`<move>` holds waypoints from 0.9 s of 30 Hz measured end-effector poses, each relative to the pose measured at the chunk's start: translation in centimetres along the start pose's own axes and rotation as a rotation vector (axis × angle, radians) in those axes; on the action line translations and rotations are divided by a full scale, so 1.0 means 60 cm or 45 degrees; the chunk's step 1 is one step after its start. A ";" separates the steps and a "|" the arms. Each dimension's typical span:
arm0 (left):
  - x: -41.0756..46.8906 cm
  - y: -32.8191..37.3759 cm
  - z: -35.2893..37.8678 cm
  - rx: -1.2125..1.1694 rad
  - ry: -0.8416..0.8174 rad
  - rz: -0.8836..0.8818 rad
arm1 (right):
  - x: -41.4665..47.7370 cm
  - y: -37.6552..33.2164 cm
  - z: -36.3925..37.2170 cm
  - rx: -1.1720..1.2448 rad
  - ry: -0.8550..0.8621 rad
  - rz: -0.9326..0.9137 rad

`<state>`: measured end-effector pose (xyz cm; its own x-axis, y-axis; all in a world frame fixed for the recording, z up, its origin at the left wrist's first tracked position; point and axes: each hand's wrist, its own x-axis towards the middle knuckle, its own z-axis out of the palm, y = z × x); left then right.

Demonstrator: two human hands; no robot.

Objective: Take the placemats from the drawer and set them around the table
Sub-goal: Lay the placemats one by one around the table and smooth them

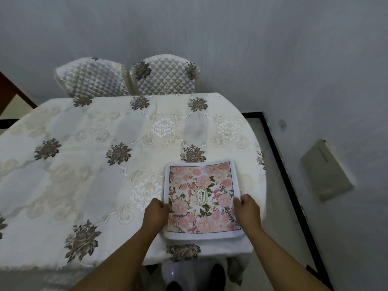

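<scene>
A stack of square placemats (201, 198), pink floral print with a white border and a "GARDEN" label, lies on the table (88, 164) near its front right corner. My left hand (155, 213) grips the stack's left edge. My right hand (247, 211) grips its right edge. The stack's lower layers show as white edges at the front. The table wears a cream embroidered cloth with dark flower motifs.
Two chairs (163, 76) with quilted covers stand at the table's far side against the wall. A dark strip (279, 156) runs along the floor to the right. A beige flat object (327, 171) lies near the right wall.
</scene>
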<state>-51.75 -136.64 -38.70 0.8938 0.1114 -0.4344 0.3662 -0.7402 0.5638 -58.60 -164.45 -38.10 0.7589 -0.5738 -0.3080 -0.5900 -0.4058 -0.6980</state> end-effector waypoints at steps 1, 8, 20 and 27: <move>-0.003 0.008 -0.009 -0.021 0.009 0.045 | -0.008 -0.010 -0.005 0.010 0.030 -0.021; -0.037 0.082 -0.077 -0.118 0.087 0.392 | -0.050 -0.058 -0.080 0.021 0.243 -0.164; -0.114 0.224 -0.050 -0.332 0.158 0.596 | -0.033 -0.031 -0.272 0.165 0.495 -0.225; -0.140 0.355 0.095 -0.344 0.267 0.684 | 0.073 0.062 -0.419 0.217 0.477 -0.244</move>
<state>-52.95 -157.11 -27.01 0.9927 -0.0813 0.0894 -0.1193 -0.5387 0.8340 -64.41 -186.33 -25.81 0.6792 -0.7306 0.0703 -0.3713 -0.4246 -0.8257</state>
